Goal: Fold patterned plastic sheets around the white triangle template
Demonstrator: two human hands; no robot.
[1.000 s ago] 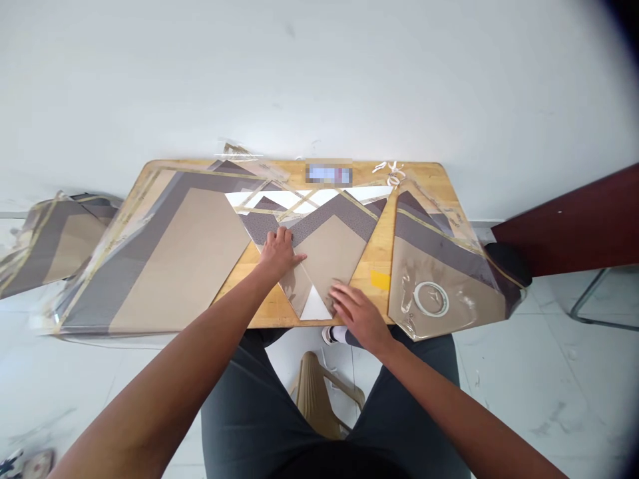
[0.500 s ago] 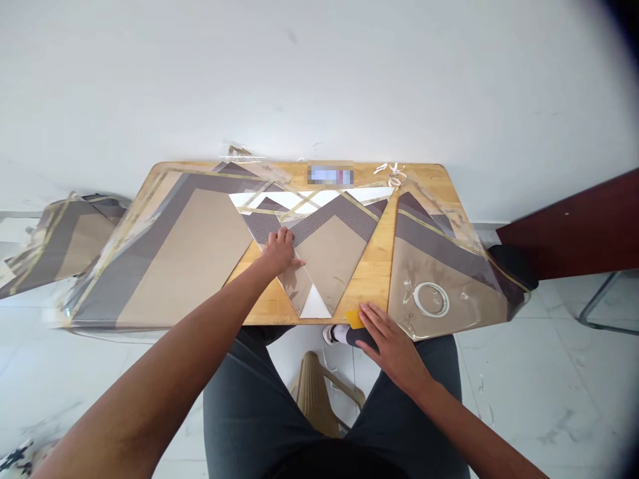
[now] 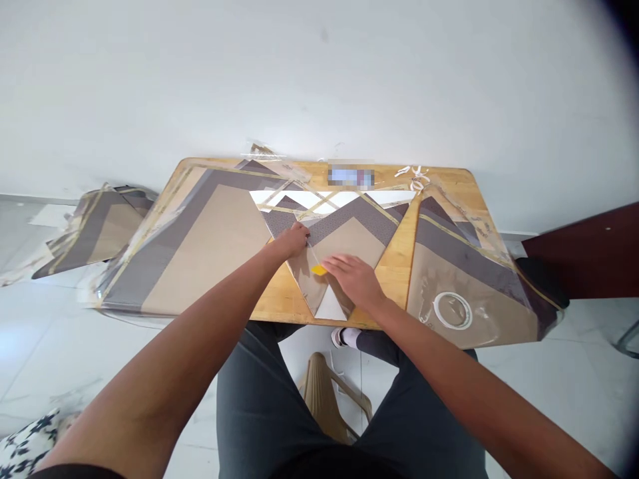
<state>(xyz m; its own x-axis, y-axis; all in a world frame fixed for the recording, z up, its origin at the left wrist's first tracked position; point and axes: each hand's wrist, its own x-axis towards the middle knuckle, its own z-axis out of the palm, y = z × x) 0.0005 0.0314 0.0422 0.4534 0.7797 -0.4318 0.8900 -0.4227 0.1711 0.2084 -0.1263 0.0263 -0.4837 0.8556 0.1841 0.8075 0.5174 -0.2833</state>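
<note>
My right hand (image 3: 353, 278) is closed on a small flat yellow scraper (image 3: 318, 269) and lies over the folded patterned sheet (image 3: 357, 241) in the middle of the table. The scraper is at a slanting seam in the sheet. Just beyond it, my left hand (image 3: 298, 238) rests at the upper part of the same seam, fingers curled down; what they pinch, if anything, is hidden. Beige, dark grey and white areas show on the sheet, along with thin gold-coloured bands.
A stack of similar clear-wrapped sheets (image 3: 214, 246) covers the table's left side. Another wrapped stack (image 3: 479, 286) on the right bears a white tape ring (image 3: 452, 311). White strips (image 3: 418, 178) lie on the wooden table (image 3: 399, 266) at the back. More sheets (image 3: 100, 229) sit left of the table.
My right hand has moved left and forward from the table's front edge onto the sheet, carrying the yellow scraper. My left hand's fingers have curled in at the seam. The view has shifted slightly.
</note>
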